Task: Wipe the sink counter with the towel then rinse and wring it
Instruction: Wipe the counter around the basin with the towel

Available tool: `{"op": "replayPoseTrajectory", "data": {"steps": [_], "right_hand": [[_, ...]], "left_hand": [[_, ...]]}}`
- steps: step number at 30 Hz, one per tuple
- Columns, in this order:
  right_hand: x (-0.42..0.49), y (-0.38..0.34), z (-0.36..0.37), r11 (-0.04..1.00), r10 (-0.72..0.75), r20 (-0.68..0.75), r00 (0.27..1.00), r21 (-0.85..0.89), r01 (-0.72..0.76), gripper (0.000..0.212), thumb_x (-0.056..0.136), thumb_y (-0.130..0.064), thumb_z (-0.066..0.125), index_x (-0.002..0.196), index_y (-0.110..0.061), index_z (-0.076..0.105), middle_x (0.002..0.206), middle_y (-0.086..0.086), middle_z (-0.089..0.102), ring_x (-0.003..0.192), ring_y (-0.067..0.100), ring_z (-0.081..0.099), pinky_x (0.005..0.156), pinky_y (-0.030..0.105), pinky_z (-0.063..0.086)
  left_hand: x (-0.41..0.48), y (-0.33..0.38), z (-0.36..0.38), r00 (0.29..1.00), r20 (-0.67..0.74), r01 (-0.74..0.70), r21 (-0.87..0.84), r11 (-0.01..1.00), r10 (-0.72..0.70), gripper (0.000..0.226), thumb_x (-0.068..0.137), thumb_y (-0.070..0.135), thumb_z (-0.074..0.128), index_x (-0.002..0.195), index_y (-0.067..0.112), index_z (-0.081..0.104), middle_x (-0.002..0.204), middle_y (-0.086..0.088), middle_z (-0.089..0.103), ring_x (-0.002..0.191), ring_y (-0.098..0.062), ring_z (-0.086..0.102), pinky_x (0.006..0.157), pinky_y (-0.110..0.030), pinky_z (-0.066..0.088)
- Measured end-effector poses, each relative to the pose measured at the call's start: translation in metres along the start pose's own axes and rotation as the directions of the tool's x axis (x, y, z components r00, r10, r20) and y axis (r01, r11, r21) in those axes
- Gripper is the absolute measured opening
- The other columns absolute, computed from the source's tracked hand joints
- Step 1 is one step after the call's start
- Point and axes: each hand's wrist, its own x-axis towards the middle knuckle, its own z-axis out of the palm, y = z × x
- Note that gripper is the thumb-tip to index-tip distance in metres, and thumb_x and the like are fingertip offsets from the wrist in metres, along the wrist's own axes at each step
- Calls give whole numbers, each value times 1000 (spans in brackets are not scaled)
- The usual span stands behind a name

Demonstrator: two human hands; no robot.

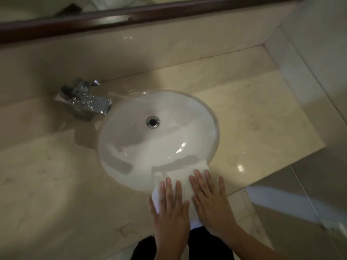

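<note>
Wiping: left hand [170, 209], right hand [210, 203] spread flat on white towel [181, 174]; I'd press evenly, sweep counter [65, 184] beyond left hand

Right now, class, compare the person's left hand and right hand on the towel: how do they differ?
The right hand reaches farther toward the sink than the left hand. The right hand's fingers slant leftward; the left hand's point nearly straight ahead. Both lie flat, fingers straight, pressing the towel.

Dim, warm light with soft blur everywhere. Small glare spots sit on the sink [131, 132] beyond the hands [171, 209] and on the table [253, 119] to their right. The edges bow.
</note>
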Motion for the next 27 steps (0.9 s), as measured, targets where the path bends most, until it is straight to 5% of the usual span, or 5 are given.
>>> {"op": "replayPoseTrajectory", "data": {"steps": [7, 11, 20, 27], "right_hand": [[1, 15, 9, 998, 67, -13, 998, 16, -67, 57, 109, -39, 23, 161, -19, 29, 171, 5, 24, 156, 37, 24, 119, 70, 24], [1, 72, 6, 996, 83, 7, 997, 41, -83, 58, 109, -37, 23, 163, -17, 26, 172, 5, 22, 159, 37, 18, 121, 70, 21], [20, 240, -16, 981, 192, 81, 978, -49, -188, 60, 109, -41, 16, 165, -19, 21, 173, 7, 22, 162, 31, 3, 122, 68, 20], [29, 254, -7, 930, 366, -42, 930, 49, -364, 60, 107, -34, 17, 159, -8, 35, 170, 11, 28, 158, 41, 20, 118, 70, 28]], "left_hand": [[20, -2, 23, 982, -22, -185, 130, 974, 190, 65, 94, 48, 47, 149, 13, 51, 160, -16, 40, 151, -29, 30, 121, -60, 18], [41, 50, 37, 972, -30, -230, 102, 968, 234, 65, 93, 48, 47, 146, 11, 54, 157, -19, 43, 149, -31, 33, 114, -63, 31], [114, 197, 73, 932, -86, -348, 49, 936, 351, 69, 93, 48, 55, 152, 15, 46, 163, -15, 33, 151, -27, 34, 116, -59, 28], [143, 238, 87, 937, -98, -340, -22, 940, 336, 61, 95, 44, 50, 150, 18, 50, 163, -11, 35, 149, -26, 40, 119, -57, 28]]}}
